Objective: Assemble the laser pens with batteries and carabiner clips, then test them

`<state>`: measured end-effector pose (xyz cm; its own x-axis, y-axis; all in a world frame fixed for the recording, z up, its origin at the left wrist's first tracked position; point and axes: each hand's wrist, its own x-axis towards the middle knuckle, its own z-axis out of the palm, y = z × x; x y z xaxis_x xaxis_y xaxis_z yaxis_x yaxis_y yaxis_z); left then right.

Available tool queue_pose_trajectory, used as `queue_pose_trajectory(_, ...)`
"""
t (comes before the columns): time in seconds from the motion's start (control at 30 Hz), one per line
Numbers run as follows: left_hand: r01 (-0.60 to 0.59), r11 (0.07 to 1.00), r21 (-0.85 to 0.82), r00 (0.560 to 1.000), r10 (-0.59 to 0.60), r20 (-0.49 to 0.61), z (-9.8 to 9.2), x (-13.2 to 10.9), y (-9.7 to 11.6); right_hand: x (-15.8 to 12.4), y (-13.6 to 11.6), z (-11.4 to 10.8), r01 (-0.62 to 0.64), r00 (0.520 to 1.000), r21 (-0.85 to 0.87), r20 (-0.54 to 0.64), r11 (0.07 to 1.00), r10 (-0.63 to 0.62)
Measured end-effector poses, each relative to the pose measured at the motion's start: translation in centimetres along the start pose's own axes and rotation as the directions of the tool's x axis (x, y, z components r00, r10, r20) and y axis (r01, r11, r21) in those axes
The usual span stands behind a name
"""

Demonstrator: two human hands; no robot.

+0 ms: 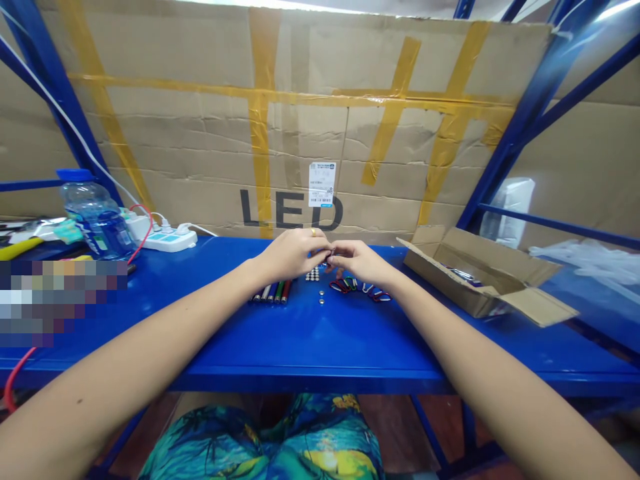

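Lying nearest on the surface (310, 340), two loose silver discs (321, 301) front the disc cluster (313, 275); coloured tubes (271, 292) line its left, carabiners (369, 289) its right. Over its far edge, a person's left grip (297, 253) and right grip (363, 259) pinch a small piece (331, 253), indistinct. Layout looks done; work on that piece appears unfinished.

- Table (320, 340): solid glossy blue; rack post (500, 160) also blue.
- Tubes (271, 294): dark, blue, green and red, silvery ends.
- Small discs (321, 301): silver.
- Clips (367, 289): red, green, blue, some silvery parts.
- Ring (314, 233): gold.
- Cardboard panel (210, 147): plain brown, crossed by yellow-amber tape (259, 127), black "LED" print.
- Label (323, 183): white, black print, blue patch.
- Open box (440, 279): brown.
- Bottle (97, 217): clear, blue cap and wrap.
- Power strip (170, 240): white, pale blue face.
- Shorts (270, 443): teal-blue, yellow-green tropical print.
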<state>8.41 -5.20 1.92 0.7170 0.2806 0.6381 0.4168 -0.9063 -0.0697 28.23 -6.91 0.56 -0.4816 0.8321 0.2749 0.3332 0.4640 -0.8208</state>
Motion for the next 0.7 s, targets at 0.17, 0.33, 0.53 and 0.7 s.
queue_pose_trajectory(0.17,0.042,0.997,0.068,0.998,-0.045,0.041,-1.2,0.3,0.5,0.1,0.8,-0.8,0.035,0.997,-0.205,-0.064,0.978,-0.049)
queue_pose_trajectory(0.33,0.041,0.999,-0.020,0.908,-0.029,0.419,-2.1,0.4,1.1,0.1,0.9,-1.3,0.075,0.989,-0.360,-0.092,0.930,-0.115)
queue_pose_trajectory(0.53,0.062,0.997,-0.049,0.810,-0.021,0.586,-0.9,-0.2,1.9,0.0,1.3,-1.2,0.049,0.994,-0.364,-0.077,0.930,-0.083)
queue_pose_trajectory(0.7,0.075,0.996,-0.058,0.790,-0.024,0.612,0.1,-0.4,1.9,0.0,1.2,-0.9,0.025,0.999,-0.293,-0.035,0.956,-0.037)
